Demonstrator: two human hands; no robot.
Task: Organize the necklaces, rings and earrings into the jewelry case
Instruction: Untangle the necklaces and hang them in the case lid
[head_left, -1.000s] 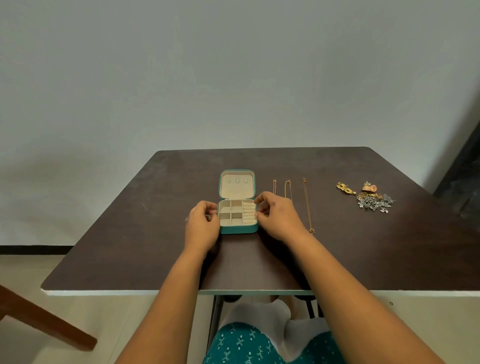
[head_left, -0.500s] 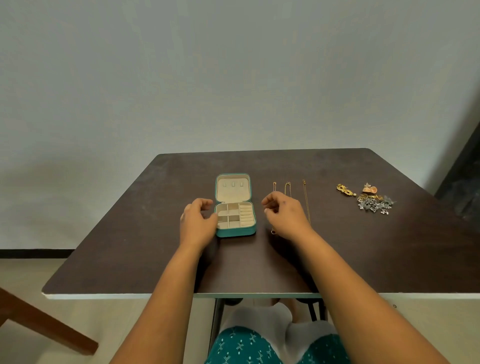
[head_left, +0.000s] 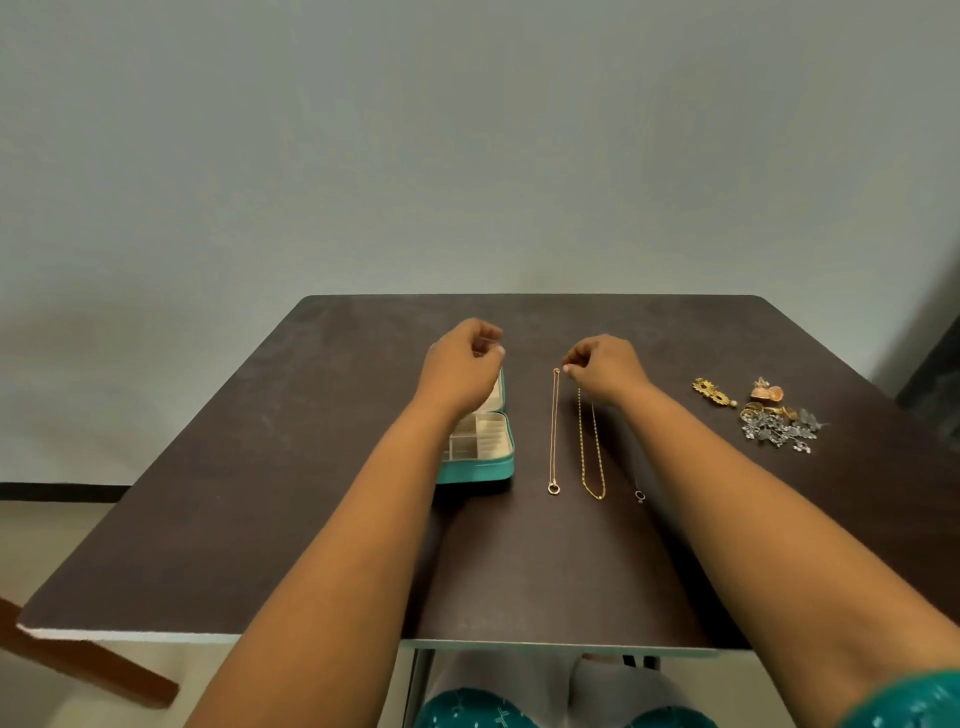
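Observation:
The teal jewelry case (head_left: 480, 467) lies open on the dark table (head_left: 260, 519), showing cream compartments. My left hand (head_left: 460, 374) hovers over its lid with the fingers curled closed and nothing visible in them; it hides most of the lid. To the right of the case lie three necklaces side by side. These are a thin rose chain (head_left: 554, 431), a gold chain (head_left: 592, 452), and a third one (head_left: 640, 495) mostly hidden under my right forearm. My right hand (head_left: 605, 371) pinches at the gold chain's top end.
A heap of earrings and rings (head_left: 769, 415) lies at the right side of the table, with a gold earring (head_left: 714, 392) just left of it. A wooden leg (head_left: 78, 660) shows at the lower left. A grey wall stands behind the table.
Both hands left the case and moved away from me. The left now hangs over the lid, and the right went to the necklaces' top ends. The camera view shifted.

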